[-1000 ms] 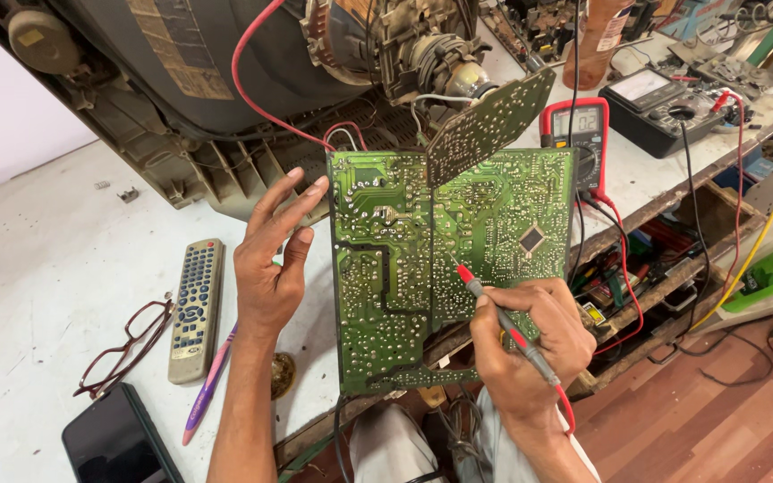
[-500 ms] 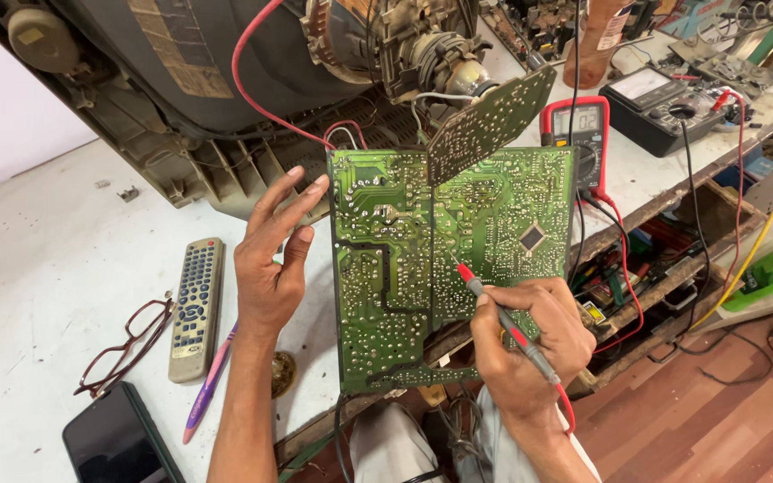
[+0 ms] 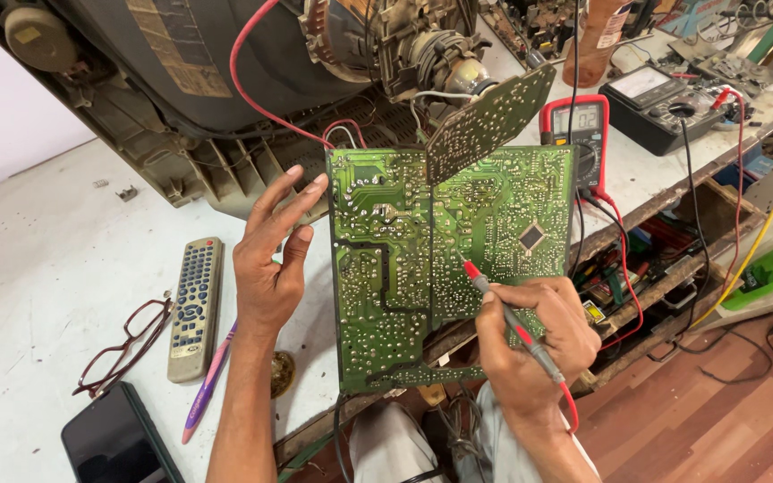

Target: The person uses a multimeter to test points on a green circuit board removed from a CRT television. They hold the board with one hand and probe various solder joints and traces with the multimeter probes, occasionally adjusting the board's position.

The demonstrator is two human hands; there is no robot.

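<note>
Head view. Green circuit board stands on edge at the bench front, solder side toward the camera, wires running from its top into the open television chassis.

Left hand: fingers spread, nothing clasped, fingertips against the board's left edge, steadying it.

Right hand: closed pen-fashion around a red test probe; the tip sits on the solder joints just up and left of the grip, below the square black chip.

A red-cased multimeter lies beyond the board's far corner.

Judgement: board looks light and stiff but brittle, with sharp solder points; best held by bare edges, flat palm, never by the tethering wires.

Outside the left wrist: remote control, spectacles.
</note>
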